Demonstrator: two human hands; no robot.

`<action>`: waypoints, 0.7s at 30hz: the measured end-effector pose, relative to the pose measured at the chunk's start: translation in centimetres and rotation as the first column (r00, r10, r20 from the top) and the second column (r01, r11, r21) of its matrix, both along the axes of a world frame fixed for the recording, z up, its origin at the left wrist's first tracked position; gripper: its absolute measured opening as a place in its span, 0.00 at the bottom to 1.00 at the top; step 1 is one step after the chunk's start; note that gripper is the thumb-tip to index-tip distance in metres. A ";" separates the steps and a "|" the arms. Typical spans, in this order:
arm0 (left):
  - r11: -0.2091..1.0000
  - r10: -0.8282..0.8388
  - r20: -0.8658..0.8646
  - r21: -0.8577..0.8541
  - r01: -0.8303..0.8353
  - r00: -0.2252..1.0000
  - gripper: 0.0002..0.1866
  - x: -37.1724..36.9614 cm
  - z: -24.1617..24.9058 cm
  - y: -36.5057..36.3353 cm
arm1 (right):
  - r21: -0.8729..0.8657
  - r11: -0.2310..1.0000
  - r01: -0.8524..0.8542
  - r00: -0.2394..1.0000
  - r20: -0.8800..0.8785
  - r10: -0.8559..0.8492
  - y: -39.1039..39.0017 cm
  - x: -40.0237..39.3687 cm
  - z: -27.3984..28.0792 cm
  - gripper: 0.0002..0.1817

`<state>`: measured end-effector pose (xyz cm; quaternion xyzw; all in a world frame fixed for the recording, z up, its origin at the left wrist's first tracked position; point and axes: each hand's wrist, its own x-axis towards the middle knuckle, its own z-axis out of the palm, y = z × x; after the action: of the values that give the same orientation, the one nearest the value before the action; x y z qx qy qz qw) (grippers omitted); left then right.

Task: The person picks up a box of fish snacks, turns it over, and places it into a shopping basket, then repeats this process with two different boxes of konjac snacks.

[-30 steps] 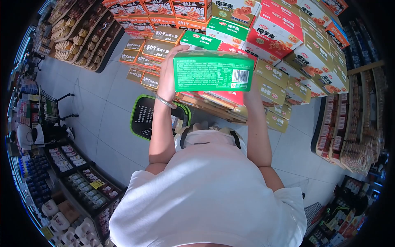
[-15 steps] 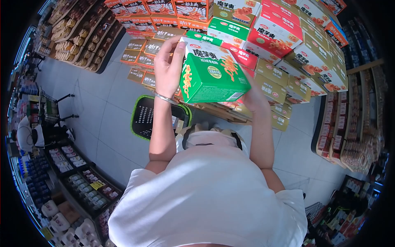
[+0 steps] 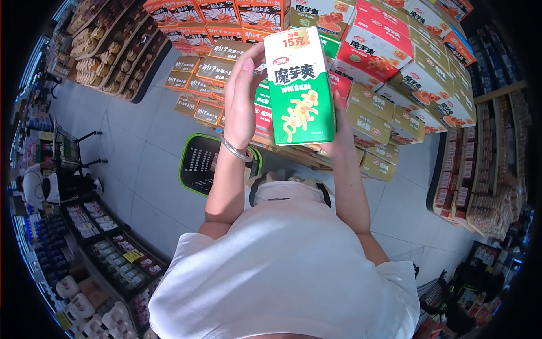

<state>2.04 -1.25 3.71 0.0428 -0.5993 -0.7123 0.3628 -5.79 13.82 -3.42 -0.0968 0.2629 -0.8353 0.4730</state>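
A green and white snack box (image 3: pixel 302 104) with yellow food pictured on it is held up in front of my chest, its narrow side facing me. My right hand (image 3: pixel 341 131) grips the box at its lower right edge, most fingers hidden behind it. At the upper left edge is my left hand (image 3: pixel 243 96), fingers curled toward the back of the box and thumb up; a silver bangle (image 3: pixel 232 149) circles that wrist. Stacked boxes of the same brand stand just beyond, among them a red and white box (image 3: pixel 375 50).
Orange snack boxes (image 3: pixel 262 14) and brown boxes (image 3: pixel 214 69) fill the display's left part. A black shopping basket with a green rim (image 3: pixel 182 169) sits on the floor below my left arm. Shelves (image 3: pixel 116 48) stand at far left; a shopping cart (image 3: pixel 68 148) is nearer.
The snack box has been turned in my hands: its large green face has given way to a narrow white and green side. My left hand has shifted slightly right and down.
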 end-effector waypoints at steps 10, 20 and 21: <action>0.975 -0.219 0.306 0.110 0.194 0.926 0.35 1.6 0.3 2.7 | 0.069 0.996 0.065 0.997 -0.046 -0.061 -0.4 -0.2 -1.1 0.34; 0.960 -0.271 0.394 0.048 0.275 0.878 0.33 1.0 -0.1 2.7 | 0.096 0.993 0.067 0.991 -0.121 -0.055 -0.1 -0.4 -1.3 0.28; 0.960 -0.270 0.377 0.038 0.277 0.886 0.33 0.9 -0.2 2.9 | 0.053 0.997 0.048 0.996 -0.084 -0.044 -0.2 -0.4 -1.5 0.28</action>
<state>2.95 1.63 3.56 0.0916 -0.6640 -0.7295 0.1366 -6.20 13.63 -4.94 -0.1120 0.3074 -0.8338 0.4448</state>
